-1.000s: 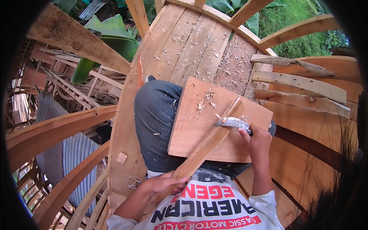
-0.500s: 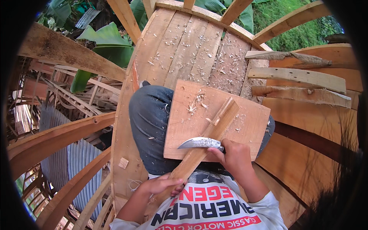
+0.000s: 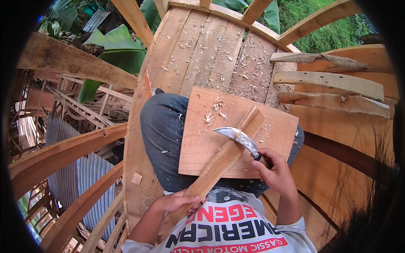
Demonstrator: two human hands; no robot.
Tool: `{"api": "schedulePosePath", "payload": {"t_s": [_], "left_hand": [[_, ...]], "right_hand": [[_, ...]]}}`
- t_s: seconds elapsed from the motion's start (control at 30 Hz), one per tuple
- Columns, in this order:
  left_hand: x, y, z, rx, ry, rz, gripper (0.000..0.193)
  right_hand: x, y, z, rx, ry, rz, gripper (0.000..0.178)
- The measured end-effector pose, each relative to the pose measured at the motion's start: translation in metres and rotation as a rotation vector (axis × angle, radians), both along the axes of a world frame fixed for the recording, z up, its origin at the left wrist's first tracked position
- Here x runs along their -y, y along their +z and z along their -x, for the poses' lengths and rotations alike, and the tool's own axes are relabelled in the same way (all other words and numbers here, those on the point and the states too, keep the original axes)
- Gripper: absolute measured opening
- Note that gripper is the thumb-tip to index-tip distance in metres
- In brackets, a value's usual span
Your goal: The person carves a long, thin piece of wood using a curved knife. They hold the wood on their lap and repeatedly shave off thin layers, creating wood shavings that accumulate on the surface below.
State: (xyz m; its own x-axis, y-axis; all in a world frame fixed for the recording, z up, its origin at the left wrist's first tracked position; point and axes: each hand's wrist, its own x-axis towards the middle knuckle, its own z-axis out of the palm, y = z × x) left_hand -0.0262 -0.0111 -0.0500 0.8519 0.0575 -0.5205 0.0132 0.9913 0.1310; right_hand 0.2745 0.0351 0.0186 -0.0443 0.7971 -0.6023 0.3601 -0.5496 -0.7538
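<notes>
My left hand (image 3: 179, 201) is closed round the near end of a long wooden stick (image 3: 214, 168). The stick slants away to the right across a square wooden board (image 3: 202, 139) lying on my lap. In my right hand (image 3: 276, 172) is a curved knife (image 3: 237, 137), gripped by its dark handle. The worn, spotted blade crosses the stick toward its far end, its tip pointing left. Thin wood shavings (image 3: 215, 111) are scattered on the board beside the stick.
A plank floor (image 3: 177, 50) strewn with shavings stretches ahead, edged by curved wooden ribs (image 3: 67, 149). Several rough wood pieces (image 3: 329, 82) stick out at the right. A small wood block (image 3: 136, 178) rests left of my leg. Corrugated metal sheets (image 3: 95, 185) stand beyond the ribs.
My right hand has moved the knife forward along the stick, and its blade now tilts more steeply. The left hand keeps its hold near my body.
</notes>
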Motion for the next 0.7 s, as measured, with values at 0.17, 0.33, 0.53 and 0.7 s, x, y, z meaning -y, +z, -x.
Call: {"api": "schedulePosePath", "payload": {"t_s": [0.17, 0.33, 0.53, 0.7], "left_hand": [[-0.002, 0.0, 0.0, -0.011, -0.019, 0.017, 0.028], [0.001, 0.002, 0.0, -0.025, 0.0, 0.01, 0.027], [-0.001, 0.006, 0.001, -0.099, -0.019, 0.077, 0.028], [-0.002, 0.005, 0.002, -0.083, -0.018, 0.074, 0.028]], "right_hand": [[0.011, -0.006, 0.007, -0.031, 0.251, -0.135, 0.026], [0.004, 0.0, -0.007, 0.003, -0.046, 0.042, 0.027], [0.012, -0.012, -0.013, -0.011, -0.033, -0.098, 0.026], [0.015, -0.009, -0.006, -0.121, 0.205, -0.114, 0.024]]}}
